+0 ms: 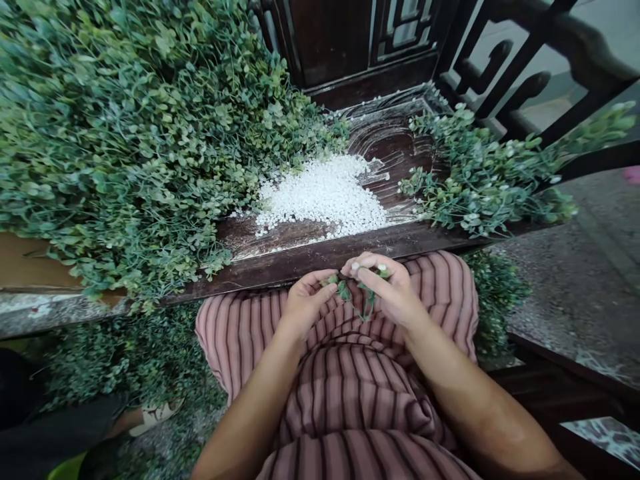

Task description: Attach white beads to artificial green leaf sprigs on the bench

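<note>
Over my striped lap, my left hand (309, 301) pinches a small green artificial leaf sprig (343, 291) between thumb and fingers. My right hand (389, 287) is closed close beside it, with a white bead (355, 267) at its thumb and fingertips. Another white tip (382, 268) shows on greenery by the right fingers. Thin green stems hang down between both hands. Just beyond them, a heap of small white beads (325, 197) lies spread on the dark wooden bench (300, 263).
A large mass of artificial greenery (150, 133) covers the bench's left side. Sprigs with white tips (480, 173) lie at the right, near the carved armrest (500, 67). More greenery (135, 353) is on the floor, where another person's foot (155, 415) shows at lower left.
</note>
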A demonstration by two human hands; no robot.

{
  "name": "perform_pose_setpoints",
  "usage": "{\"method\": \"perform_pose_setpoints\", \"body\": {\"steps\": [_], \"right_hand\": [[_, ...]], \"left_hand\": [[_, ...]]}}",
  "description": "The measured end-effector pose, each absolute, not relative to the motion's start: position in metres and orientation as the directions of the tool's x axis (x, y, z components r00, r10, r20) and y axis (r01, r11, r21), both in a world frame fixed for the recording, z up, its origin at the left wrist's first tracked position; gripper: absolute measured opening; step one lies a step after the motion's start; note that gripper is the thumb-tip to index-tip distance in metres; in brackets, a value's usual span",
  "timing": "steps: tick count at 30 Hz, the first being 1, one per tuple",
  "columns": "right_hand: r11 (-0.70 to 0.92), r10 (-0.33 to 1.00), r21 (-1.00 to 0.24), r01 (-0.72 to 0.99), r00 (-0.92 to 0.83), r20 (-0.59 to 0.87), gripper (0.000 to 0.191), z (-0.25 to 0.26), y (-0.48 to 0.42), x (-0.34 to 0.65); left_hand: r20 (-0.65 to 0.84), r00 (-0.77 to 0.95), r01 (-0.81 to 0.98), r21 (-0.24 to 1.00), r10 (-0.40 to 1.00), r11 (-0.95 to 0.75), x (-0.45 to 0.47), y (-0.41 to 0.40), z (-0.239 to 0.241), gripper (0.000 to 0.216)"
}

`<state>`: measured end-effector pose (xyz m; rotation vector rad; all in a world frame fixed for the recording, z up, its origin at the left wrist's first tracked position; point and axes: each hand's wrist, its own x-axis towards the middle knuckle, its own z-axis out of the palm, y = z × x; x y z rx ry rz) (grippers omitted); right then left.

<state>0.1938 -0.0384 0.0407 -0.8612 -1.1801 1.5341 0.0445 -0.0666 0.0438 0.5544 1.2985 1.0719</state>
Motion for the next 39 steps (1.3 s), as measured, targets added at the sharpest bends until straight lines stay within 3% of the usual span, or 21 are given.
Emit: {"method": "perform_pose_setpoints", "body": {"steps": [2, 4, 9, 15, 19, 21, 24, 28, 33, 39], "right_hand": [[-0.029, 0.848, -0.975, -0.221, -0.522, 0.093, 0.032, 0.045, -0.034, 0.207], [-0.03, 0.752, -0.99, -0.14, -0.656, 0.07, 0.04, 0.047, -0.03, 0.214], [-0.033, 0.924, -0.999, 0.008, -0.381, -0.033, 0.03, 0.036, -0.036, 0.193], [0.03, 0.947, -0.987, 0.159, -0.32, -0.023, 0.023, 0.02, -0.046, 0.175], [-0.033, 0.954, -0.979, 0.201, -0.286, -0.091, 0.018, 0.018, -0.044, 0.18], [-0.061, 0.959, -0.98, 0.19, -0.262, -0.11, 0.018, 0.02, -0.044, 0.183], [-0.115, 0.957, -0.982, 0.153, -0.248, -0.151, 0.025, 0.023, -0.044, 0.186], [-0.26, 0.929, -0.96, 0.1, -0.245, -0.277, 0.034, 0.027, -0.044, 0.188], [-0.355, 0.903, -0.931, 0.083, -0.228, -0.365, 0.039, 0.029, -0.043, 0.186], [-0.333, 0.904, -0.942, 0.051, -0.267, -0.334, 0.033, 0.033, -0.041, 0.182]], "left_hand": [[-0.404, -0.178, -0.19, 0.909, 0.898, 0.371, 0.038, -0.065, 0.043, 0.027], [-0.33, -0.219, -0.063, 0.944, 0.918, 0.324, 0.033, -0.064, 0.043, 0.025], [-0.272, -0.142, 0.018, 0.961, 0.952, 0.277, 0.038, -0.062, 0.047, 0.021], [-0.32, -0.073, -0.05, 0.947, 0.945, 0.317, 0.038, -0.063, 0.046, 0.024], [-0.198, -0.178, 0.153, 0.962, 0.964, 0.226, 0.016, -0.046, 0.036, 0.023], [-0.075, -0.302, 0.4, 0.895, 0.95, 0.198, -0.004, -0.029, 0.03, 0.018], [0.053, -0.409, 0.725, 0.625, 0.911, 0.289, -0.037, -0.003, 0.023, 0.023], [0.052, -0.45, 0.836, 0.375, 0.891, 0.4, -0.067, 0.021, 0.014, 0.028], [0.041, -0.425, 0.865, 0.312, 0.904, 0.393, -0.079, 0.031, 0.006, 0.022], [0.051, -0.401, 0.873, 0.323, 0.915, 0.365, -0.083, 0.026, 0.005, 0.018]]}}
